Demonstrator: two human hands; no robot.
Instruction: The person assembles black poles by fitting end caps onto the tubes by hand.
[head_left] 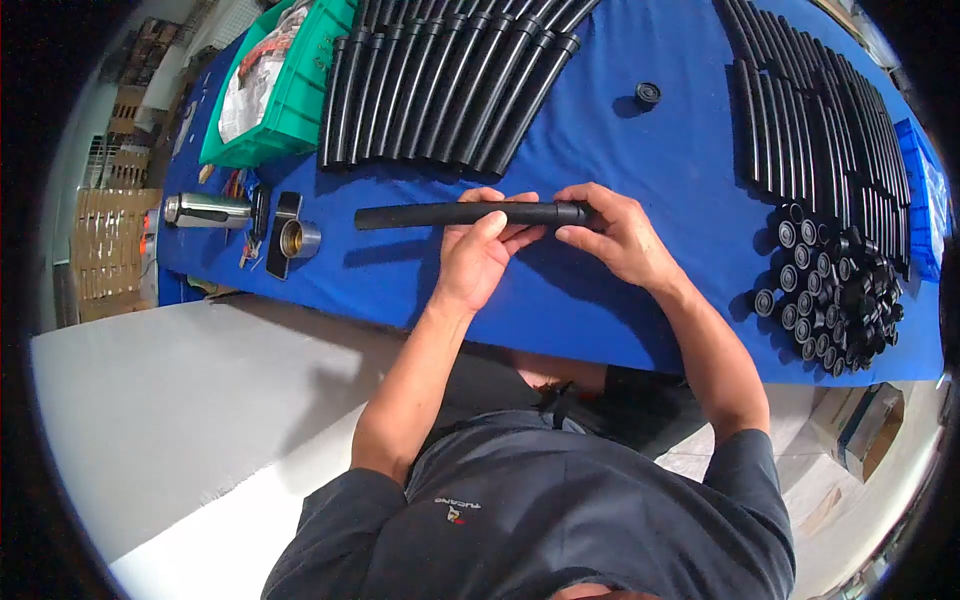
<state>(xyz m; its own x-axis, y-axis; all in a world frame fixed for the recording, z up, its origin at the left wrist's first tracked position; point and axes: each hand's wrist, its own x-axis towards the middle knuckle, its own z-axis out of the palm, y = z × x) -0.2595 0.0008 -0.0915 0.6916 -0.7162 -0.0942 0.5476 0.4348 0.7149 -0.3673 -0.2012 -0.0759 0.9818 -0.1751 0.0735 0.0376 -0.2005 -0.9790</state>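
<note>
A black tube [400, 216] lies level across both hands, above the blue cloth. My left hand [482, 250] supports its middle, thumb on top and fingers beneath and behind. Around the tube's wider right end, my right hand [612, 235] is closed, fingers over the top and thumb below. Whether a cap sits on that end is partly hidden by the fingers. Farther back on the cloth stands a single black cap [647, 95]. To the right is a pile of similar black caps [805, 280].
Rows of black tubes with collars [430, 95] lie at the back left, beside a green crate [290, 125]. More thin black tubes [800, 130] lie back right, near a blue bin [925, 200]. A steel flask [208, 210], phone [284, 235] and metal cup [300, 239] stand left.
</note>
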